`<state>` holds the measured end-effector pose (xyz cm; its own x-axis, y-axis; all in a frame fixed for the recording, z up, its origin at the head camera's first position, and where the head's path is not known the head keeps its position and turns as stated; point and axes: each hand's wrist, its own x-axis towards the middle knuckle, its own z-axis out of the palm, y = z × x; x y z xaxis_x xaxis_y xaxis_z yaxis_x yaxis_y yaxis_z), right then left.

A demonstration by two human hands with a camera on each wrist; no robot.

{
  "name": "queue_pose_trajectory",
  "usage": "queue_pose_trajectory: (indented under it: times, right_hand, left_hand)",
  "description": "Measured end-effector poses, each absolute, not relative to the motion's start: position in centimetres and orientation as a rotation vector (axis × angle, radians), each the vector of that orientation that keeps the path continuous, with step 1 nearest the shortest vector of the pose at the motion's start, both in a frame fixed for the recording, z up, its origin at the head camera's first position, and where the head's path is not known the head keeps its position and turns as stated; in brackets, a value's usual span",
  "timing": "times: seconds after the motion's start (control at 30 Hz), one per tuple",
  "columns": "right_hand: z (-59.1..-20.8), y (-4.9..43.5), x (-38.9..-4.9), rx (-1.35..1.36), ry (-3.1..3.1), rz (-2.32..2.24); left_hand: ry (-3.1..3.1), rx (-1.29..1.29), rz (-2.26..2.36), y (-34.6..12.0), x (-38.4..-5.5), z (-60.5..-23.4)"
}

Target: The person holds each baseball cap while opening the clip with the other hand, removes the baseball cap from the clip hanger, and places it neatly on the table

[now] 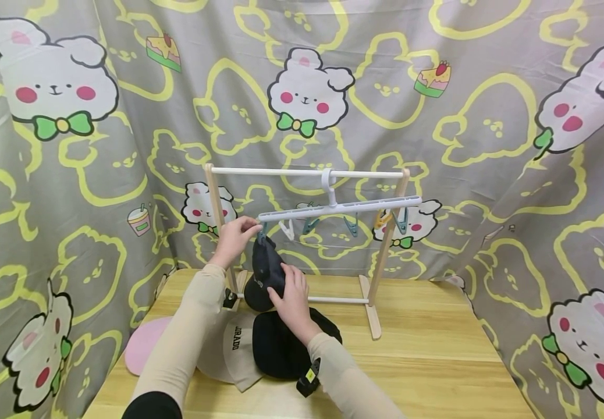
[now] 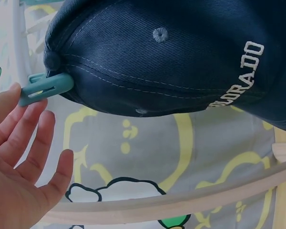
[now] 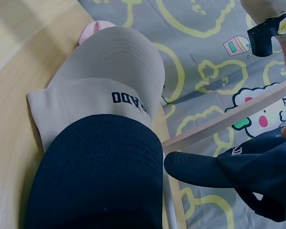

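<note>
A navy cap (image 1: 263, 269) with white COLORADO lettering hangs crown up, brim down, below the left end of a white clip hanger (image 1: 302, 213). A teal clothespin (image 2: 46, 89) bites the crown beside its top button. My left hand (image 1: 235, 238) pinches the clothespin's handles between thumb and fingertips, the other fingers spread apart in the left wrist view. My right hand (image 1: 292, 297) holds the cap's right side, thumb toward the brim and fingers higher up; the right wrist view shows only a sliver of it at the edge.
The hanger hooks over the top bar of a wooden rack (image 1: 260, 171); several more clips, including a yellow clip (image 1: 383, 218), dangle from it. On the table (image 1: 427, 337) lie a black cap (image 1: 276, 346), a beige cap (image 3: 119, 57) and a pink cap (image 1: 145, 343), overlapping. A patterned curtain (image 1: 469, 174) surrounds the table.
</note>
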<state>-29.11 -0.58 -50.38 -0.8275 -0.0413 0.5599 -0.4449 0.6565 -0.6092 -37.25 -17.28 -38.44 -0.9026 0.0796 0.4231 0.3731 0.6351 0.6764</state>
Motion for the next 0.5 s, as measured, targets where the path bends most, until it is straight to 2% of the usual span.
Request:
queue_pose_trajectory:
  times: [0.5]
  right_hand:
    - [-50.58, -0.88, -29.66, 0.234, -2.465, 0.961]
  left_hand:
    - [-2.473, -0.327, -1.134, -16.29, -37.02, -38.29]
